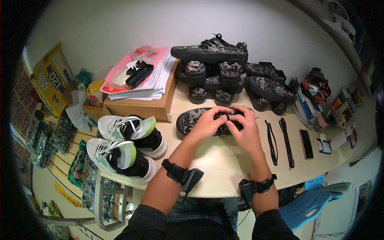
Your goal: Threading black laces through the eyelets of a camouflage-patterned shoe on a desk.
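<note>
- Left hand (pixel 208 122) and right hand (pixel 245 127): fingers of both closed on the camouflage shoe (pixel 192 120) on the counter (pixel 216 164).
- Black laces (pixel 280 140) lie at 3 o'clock; white sneakers (pixel 128 144) at 9.

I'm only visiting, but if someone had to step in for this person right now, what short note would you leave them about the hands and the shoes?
Left hand and right hand: both rest on the camouflage canvas shoe lying on its side on the pale table, fingertips pinching together at its lacing area.
Two loose black laces lie stretched out right of the hands, beside a dark phone.
A pile of matching camouflage shoes sits behind; the top one shows laces.
A white and green sneaker pair sits to the left, laced.
Done: cannot tell how far this shoe's lacing is.
Left: the two loose laces are unused.
</note>
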A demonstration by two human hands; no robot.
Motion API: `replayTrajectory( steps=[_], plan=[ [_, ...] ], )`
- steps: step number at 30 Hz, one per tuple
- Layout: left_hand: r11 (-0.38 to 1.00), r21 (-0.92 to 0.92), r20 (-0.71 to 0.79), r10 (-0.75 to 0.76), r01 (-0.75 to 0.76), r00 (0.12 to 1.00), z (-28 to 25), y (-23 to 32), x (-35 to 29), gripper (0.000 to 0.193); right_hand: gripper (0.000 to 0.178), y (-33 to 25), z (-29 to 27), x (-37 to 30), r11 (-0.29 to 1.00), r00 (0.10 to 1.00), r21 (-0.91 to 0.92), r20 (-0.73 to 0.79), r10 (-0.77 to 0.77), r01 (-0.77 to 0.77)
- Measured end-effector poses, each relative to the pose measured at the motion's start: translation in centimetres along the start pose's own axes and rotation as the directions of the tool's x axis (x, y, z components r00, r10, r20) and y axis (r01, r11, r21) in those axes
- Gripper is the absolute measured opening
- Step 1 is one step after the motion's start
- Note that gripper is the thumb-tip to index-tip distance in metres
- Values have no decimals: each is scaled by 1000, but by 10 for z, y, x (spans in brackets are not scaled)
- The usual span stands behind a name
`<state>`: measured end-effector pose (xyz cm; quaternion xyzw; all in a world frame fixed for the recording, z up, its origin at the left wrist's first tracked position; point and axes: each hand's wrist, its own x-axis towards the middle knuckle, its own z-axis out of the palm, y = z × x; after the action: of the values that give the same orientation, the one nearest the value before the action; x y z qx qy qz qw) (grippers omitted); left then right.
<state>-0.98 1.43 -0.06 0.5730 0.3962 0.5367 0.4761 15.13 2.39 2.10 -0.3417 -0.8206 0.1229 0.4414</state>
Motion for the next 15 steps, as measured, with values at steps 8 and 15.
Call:
replayTrajectory(
  steps=[8,15],
  plan=[
    [995,-93,4,-23,24,1000,3,2,-1,25,13,-3,-3,0,1000,1000,5,12,-20,20],
    [906,-408,-28,-132,110,991,-4,-5,-2,11,13,-1,-2,1,998,1000,68,7,18,-19]
  ],
)
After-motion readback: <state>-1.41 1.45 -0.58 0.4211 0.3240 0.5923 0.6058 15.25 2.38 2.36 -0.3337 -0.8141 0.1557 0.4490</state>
